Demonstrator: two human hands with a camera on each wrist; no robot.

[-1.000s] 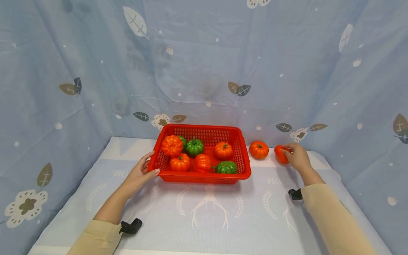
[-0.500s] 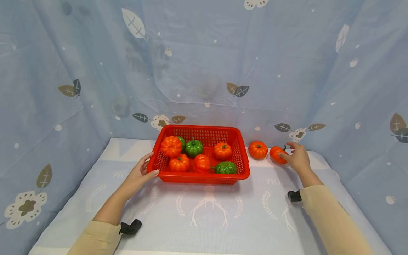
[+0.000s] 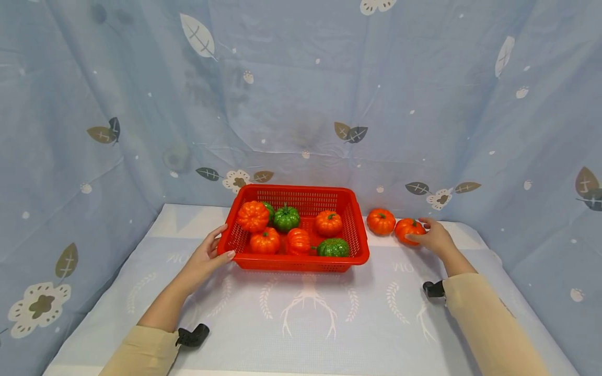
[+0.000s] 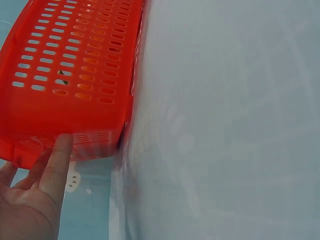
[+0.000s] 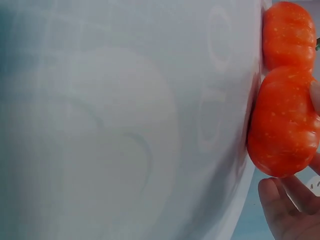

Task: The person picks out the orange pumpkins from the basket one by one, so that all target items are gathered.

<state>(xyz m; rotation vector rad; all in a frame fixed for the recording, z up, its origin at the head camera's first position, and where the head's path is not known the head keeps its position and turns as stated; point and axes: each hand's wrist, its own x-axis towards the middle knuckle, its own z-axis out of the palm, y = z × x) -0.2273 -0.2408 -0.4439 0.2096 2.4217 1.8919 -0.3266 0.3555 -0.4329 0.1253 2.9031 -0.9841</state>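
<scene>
The red plastic basket [image 3: 293, 263] stands at the back of the table, holding several small orange and green pumpkins. At its left end my left hand [image 3: 205, 258] rests against the rim with its fingers extended; in the left wrist view the thumb lies against the basket's end wall [image 4: 55, 120]. To the right of the basket, an orange pumpkin [image 3: 408, 231] sits on the table with its stem up. My right hand [image 3: 438, 240] is at this pumpkin's right side, thumb touching its front and the other fingers spread loosely, not wrapped round it.
Another orange pumpkin [image 3: 381, 222] sits between the basket and the pumpkin at my right hand, right beside the latter. A pale patterned cloth [image 3: 310, 334] covers the table. Blue curtains [image 3: 301, 94] stand behind and on both sides.
My right hand has loosened its grip on the orange pumpkin, which has turned from lying on its side to stem up and shifted left toward its neighbour. The left hand stays at the basket.
</scene>
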